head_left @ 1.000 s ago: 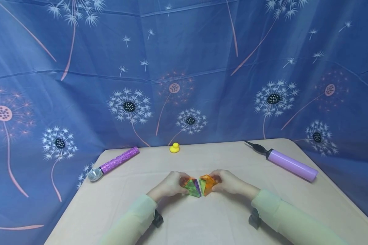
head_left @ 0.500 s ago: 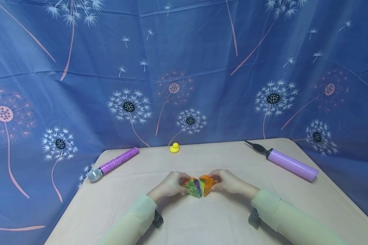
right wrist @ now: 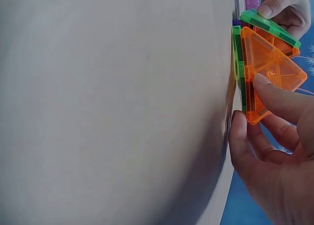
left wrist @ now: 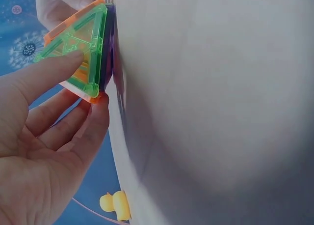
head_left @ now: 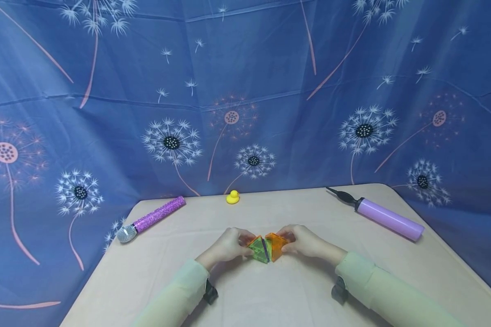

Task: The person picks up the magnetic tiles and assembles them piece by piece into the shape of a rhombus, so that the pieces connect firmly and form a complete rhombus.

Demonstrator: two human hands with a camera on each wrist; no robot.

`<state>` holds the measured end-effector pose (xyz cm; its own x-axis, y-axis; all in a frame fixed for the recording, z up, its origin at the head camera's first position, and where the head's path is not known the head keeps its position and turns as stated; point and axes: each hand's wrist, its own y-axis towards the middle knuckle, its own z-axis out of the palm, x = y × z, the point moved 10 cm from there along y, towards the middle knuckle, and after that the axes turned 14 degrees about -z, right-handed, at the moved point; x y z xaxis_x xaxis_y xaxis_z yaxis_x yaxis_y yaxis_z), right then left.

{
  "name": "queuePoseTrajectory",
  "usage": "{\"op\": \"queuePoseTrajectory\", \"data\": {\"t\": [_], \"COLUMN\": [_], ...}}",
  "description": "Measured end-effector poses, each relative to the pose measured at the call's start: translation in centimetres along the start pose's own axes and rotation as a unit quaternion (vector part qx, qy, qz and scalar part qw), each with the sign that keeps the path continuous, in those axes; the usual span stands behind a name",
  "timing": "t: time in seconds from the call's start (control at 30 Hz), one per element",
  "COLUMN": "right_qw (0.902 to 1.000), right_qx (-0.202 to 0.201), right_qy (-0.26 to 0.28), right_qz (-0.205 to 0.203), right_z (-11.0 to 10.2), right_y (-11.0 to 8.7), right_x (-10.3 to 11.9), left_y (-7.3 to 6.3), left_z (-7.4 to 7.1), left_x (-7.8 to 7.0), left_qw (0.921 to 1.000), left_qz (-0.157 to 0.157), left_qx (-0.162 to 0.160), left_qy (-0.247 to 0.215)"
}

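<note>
Near the middle of the table, my left hand (head_left: 230, 245) and my right hand (head_left: 305, 241) each hold a small cluster of see-through magnetic tiles. The left cluster has a green triangular tile (left wrist: 92, 38) in front, with orange and purple tiles behind and beneath it. My left thumb presses the green face and the fingers support the far side. On the right, an orange triangular tile (right wrist: 274, 70) leans over a light green tile (right wrist: 239, 63), pinched between thumb and fingers. The two clusters meet side by side, low over the tabletop.
A glittery purple microphone (head_left: 159, 213) lies at the back left of the table (head_left: 294, 295). By the back edge sits a yellow rubber duck (head_left: 232, 197). A lilac hand pump (head_left: 390, 220) lies at the right. Blue dandelion-print cloth (head_left: 294, 136) hangs behind.
The gap between the two tile clusters has closed, the left one shifting slightly right toward the other. Both hands keep their hold, and the view tilts very slightly.
</note>
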<state>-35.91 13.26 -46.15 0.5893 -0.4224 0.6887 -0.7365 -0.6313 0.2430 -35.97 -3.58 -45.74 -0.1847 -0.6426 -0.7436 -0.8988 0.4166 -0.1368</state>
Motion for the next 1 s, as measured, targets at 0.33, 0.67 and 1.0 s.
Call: {"op": "queuePoseTrajectory", "data": {"t": [0.33,0.67,1.0], "right_qw": [0.9999,0.9996,0.9996], "right_qx": [-0.014,-0.020,-0.026], "right_qy": [0.003,0.002,0.002], "right_qz": [0.009,0.017,0.014], "right_z": [-0.39,-0.46,-0.75], "right_y": [0.20,0.22,0.30], "right_x": [0.31,0.20,0.48], "left_y": [-0.25,-0.27,-0.17], "left_z": [-0.15,-0.17,0.07], "left_x": [-0.44,-0.75,-0.71], "left_qw": [0.9999,1.0000,0.9999], "left_qz": [-0.010,-0.004,0.001], "left_qx": [-0.001,-0.001,-0.008], "left_qy": [0.006,0.006,0.008]}}
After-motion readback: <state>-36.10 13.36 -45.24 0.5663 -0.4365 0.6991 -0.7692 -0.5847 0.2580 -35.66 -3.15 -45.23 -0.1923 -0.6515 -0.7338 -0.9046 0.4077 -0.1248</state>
